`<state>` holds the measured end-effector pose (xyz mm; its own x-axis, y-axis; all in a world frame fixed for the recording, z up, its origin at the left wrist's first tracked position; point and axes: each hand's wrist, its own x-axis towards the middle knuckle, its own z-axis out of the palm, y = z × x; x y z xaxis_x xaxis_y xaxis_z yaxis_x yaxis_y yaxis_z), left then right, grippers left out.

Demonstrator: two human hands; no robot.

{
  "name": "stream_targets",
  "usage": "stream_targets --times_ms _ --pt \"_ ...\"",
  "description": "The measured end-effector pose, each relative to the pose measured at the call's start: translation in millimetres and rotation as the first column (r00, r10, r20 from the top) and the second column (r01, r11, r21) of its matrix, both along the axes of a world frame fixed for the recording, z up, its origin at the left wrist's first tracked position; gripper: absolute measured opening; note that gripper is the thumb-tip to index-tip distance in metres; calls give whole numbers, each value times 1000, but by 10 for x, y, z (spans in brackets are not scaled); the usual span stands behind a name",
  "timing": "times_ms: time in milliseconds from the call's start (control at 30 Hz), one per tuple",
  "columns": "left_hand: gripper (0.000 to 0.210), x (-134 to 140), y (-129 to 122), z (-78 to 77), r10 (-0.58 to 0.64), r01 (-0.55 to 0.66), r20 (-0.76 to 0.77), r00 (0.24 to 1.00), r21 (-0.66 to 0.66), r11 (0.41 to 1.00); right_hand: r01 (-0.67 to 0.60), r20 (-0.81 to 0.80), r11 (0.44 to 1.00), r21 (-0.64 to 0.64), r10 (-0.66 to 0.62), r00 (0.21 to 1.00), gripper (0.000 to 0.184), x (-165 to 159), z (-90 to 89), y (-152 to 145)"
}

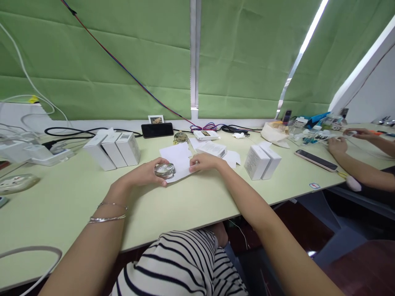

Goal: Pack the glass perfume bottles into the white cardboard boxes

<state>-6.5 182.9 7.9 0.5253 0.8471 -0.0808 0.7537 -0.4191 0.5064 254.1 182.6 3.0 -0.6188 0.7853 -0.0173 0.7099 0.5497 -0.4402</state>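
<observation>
My left hand (150, 173) is closed around a clear, rounded glass bottle (165, 170), which lies on its side against a sheet of white paper (177, 158). Between the thumb and fingers of my right hand (205, 163) is the right edge of that same sheet. The paper is bent up a little between both hands. Just behind it stands a gold-tinted round glass bottle (180, 137). A white carton (212, 149) lies near my right hand, with a smaller flat box (206, 135) beyond it.
White cartons stand upright to the left (121, 150) and a pair to the right (262, 161). A black phone (157, 130) leans at the back. Another phone (316, 160) lies at right, near a co-worker's hands (338, 146). Cables (70, 131) run along the wall.
</observation>
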Motion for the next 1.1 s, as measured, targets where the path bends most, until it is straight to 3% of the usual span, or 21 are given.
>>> stream_targets --times_ms 200,333,467,533,600,700,800,867,967,1033,1100 --pt "64 -55 28 10 24 -26 30 999 76 997 18 71 1000 9 -18 997 6 -23 -9 -22" --pt "61 -140 78 46 213 -214 28 977 163 963 111 97 990 90 -120 988 7 6 23 -47" --pt "60 -215 102 123 421 -412 7 907 222 884 223 -20 942 250 -226 974 14 43 91 -50" --pt "52 -215 88 154 468 -469 67 881 249 847 311 -196 889 337 -257 946 16 36 116 -37" --pt "43 -184 64 168 496 -523 166 852 288 802 427 -469 840 334 -245 849 13 9 124 -12" --pt "39 -103 35 151 470 -561 317 824 340 755 500 -836 861 95 -203 510 8 -53 119 30" --pt "45 -14 44 96 443 -579 404 801 331 745 327 -962 925 -196 -246 120 13 -123 113 52" --pt "47 38 71 45 442 -585 417 794 329 741 154 -947 935 -320 -316 -48 14 -172 107 49" --pt "43 87 122 -38 410 -566 435 802 331 755 -21 -889 901 -433 -430 -154 13 -251 88 22" --pt "40 99 143 -79 395 -556 452 799 309 771 -80 -861 875 -478 -485 -155 13 -302 77 -7" --pt "42 104 138 -93 388 -577 487 783 333 746 -113 -851 861 -496 -508 -131 13 -346 73 -40"
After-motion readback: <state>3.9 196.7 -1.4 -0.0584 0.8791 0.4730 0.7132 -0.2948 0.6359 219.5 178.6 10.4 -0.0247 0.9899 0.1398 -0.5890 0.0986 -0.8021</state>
